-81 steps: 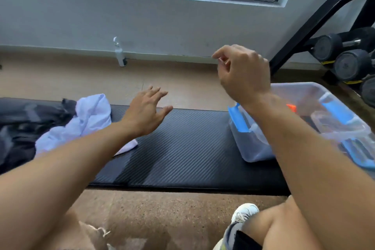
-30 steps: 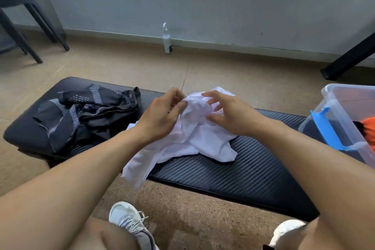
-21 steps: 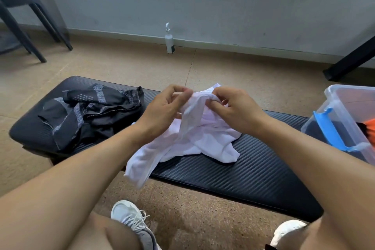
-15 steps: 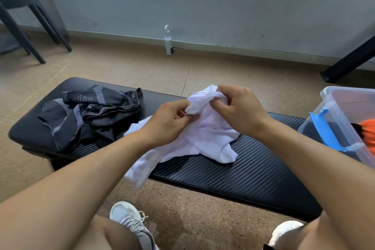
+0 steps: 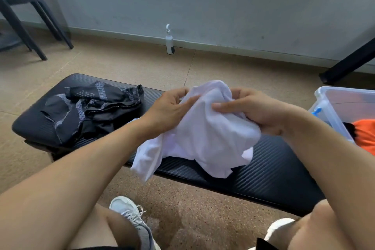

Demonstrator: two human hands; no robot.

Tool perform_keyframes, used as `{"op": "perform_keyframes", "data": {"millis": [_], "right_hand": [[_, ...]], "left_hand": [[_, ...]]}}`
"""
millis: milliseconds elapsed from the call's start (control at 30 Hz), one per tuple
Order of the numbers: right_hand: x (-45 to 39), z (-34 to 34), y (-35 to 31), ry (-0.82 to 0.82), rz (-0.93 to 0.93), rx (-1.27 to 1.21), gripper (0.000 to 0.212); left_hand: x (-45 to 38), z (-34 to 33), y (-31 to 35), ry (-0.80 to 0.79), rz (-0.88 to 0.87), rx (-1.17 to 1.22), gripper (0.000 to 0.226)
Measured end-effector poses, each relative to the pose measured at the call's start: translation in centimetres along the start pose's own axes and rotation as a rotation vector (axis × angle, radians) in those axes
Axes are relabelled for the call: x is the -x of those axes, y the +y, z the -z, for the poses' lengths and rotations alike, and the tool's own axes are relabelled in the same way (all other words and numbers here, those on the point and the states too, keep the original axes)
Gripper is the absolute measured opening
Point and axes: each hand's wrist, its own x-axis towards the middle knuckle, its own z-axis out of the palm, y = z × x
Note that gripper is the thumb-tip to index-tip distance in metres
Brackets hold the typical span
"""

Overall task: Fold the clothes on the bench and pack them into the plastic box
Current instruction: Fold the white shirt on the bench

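White shirt (image 5: 209, 134) lifted higher since prev frame; left hand (image 5: 170, 111) & right hand (image 5: 255, 111) both grip it, fingertips partly hidden.

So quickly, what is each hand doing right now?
Left hand: gripping the bunched white garment on its left side.
Right hand: gripping the same garment on its right side.

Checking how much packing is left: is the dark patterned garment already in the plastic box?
No, the dark patterned garment lies crumpled on the bench's left end, far from the plastic box at right.
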Motion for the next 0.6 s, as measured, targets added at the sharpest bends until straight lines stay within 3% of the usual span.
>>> {"op": "perform_keyframes", "data": {"millis": [100, 200, 267, 367, 467, 567, 600], "right_hand": [[-1.8, 1.9, 1.5, 0.556, 0.141, 0.264, 0.013], [-2.7, 3.6, 2.6, 0.895, 0.236, 0.471, 0.016], [-2.6, 4.1, 2.4, 0.999, 0.264, 0.491, 0.013], [-2.2, 4.2, 2.1, 1.094, 0.181, 0.701, 0.012], [-2.1, 4.1, 2.1, 1.071, 0.110, 0.851, 0.013], [-2.1, 3.8, 1.9, 1.073, 0.146, 0.866, 0.019], [-2.1, 3.6, 1.9, 1.086, 0.177, 0.868, 0.020]], "left_hand": [[0.2, 1.4, -0.5, -0.052, 0.058, -0.220, 0.036], [-0.5, 2.6, -1.6, 0.185, 0.028, -0.527, 0.023], [-1.1, 3.3, -1.9, 0.385, 0.021, -0.557, 0.024], [-1.4, 4.7, -2.3, 0.557, 0.067, -0.572, 0.027], [-1.7, 5.7, -3.1, 0.600, 0.092, -0.519, 0.033], [-2.1, 5.8, -2.7, 0.636, 0.101, -0.446, 0.022], [-2.0, 5.7, -2.4, 0.631, 0.106, -0.386, 0.030]]}}
